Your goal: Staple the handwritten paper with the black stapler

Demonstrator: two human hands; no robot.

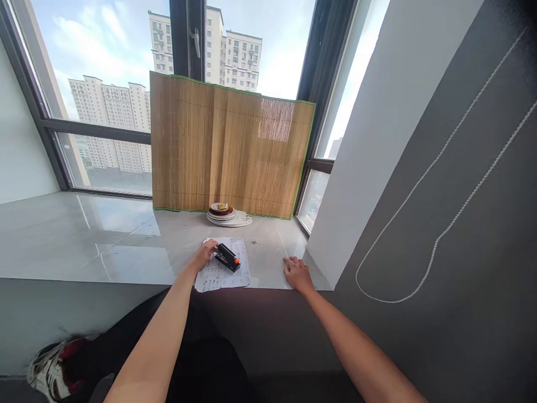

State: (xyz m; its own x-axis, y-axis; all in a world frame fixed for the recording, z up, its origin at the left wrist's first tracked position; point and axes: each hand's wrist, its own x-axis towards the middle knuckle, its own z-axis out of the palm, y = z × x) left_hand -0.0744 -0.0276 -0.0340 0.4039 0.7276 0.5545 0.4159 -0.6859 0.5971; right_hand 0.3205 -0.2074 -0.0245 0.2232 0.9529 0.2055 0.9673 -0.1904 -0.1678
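Now the left hand (205, 254) grips the black stapler (227, 258) mid-frame; the right hand (297, 274) lies flat, fingers apart, off the paper (218, 277), which could slide crooked.

Bright daylight floods through the tall dark-framed window (104, 84), glare on the glossy grey stone worktop (84, 235); wide-angle bending at edges, sharp focus.

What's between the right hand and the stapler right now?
Head view: past the stapler comes the edge of the printed sheet it sits on, then bare grey sill up to the right hand, which lies flat.
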